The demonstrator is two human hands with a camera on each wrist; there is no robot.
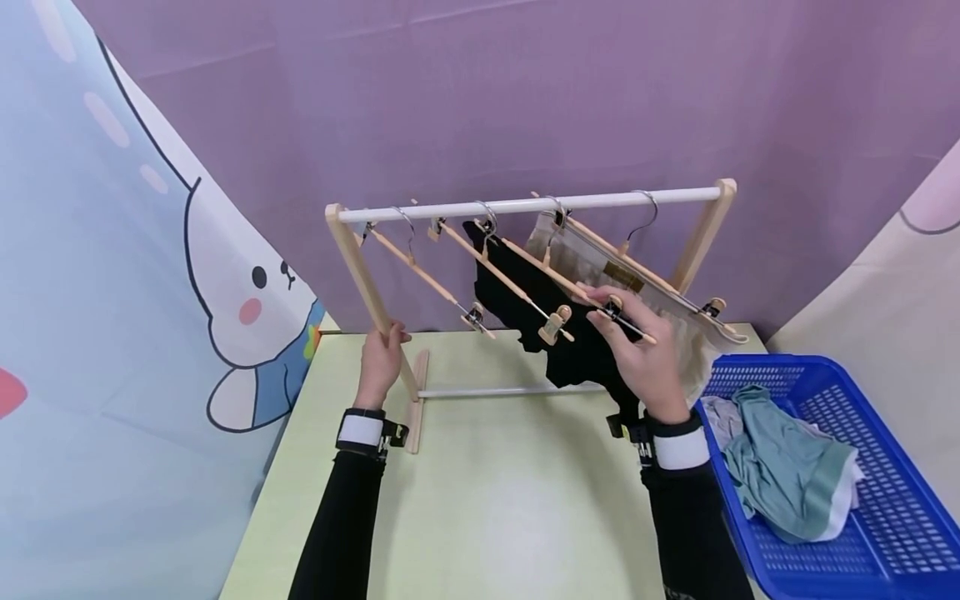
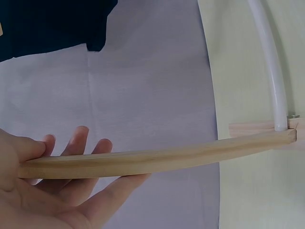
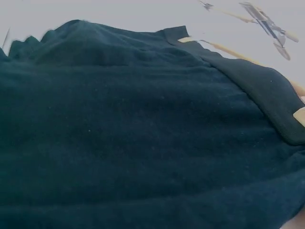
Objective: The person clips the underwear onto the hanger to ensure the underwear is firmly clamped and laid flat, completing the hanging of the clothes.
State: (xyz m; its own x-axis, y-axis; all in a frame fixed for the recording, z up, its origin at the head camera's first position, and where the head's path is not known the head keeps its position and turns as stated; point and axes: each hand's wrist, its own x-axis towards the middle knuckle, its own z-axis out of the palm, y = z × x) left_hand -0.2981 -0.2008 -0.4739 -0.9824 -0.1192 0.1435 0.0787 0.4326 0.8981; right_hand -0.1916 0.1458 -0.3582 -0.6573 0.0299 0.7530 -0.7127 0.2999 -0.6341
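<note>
Gripping the slanted pale wooden upright (image 1: 369,287) of the small tabletop drying rack, my left hand (image 1: 381,360) wraps it low down, thumb on one side and fingers (image 2: 76,138) reaching round the other; in the left wrist view the post (image 2: 157,160) crosses my palm and runs on to the rack's foot, where the white lower rail (image 2: 271,71) joins it. My right hand (image 1: 647,354) is at the near end of a thin wooden clip hanger (image 1: 570,287), fingers curled onto its bar just beside a metal clip; I cannot tell how firmly they pinch it. Hanging from that hanger and its neighbour, the black garment (image 1: 558,333) lies directly under and left of this hand, touching it, and fills the right wrist view (image 3: 143,133). Behind my knuckles, a beige cloth (image 1: 600,262) hangs from the next hanger. All hangers hook over the white top rail (image 1: 525,204); the one farthest left (image 1: 420,271) carries nothing. Right of my forearm, a blue plastic basket (image 1: 892,467) sits on the pale green table (image 1: 487,500), holding a crumpled teal garment (image 1: 780,462).
</note>
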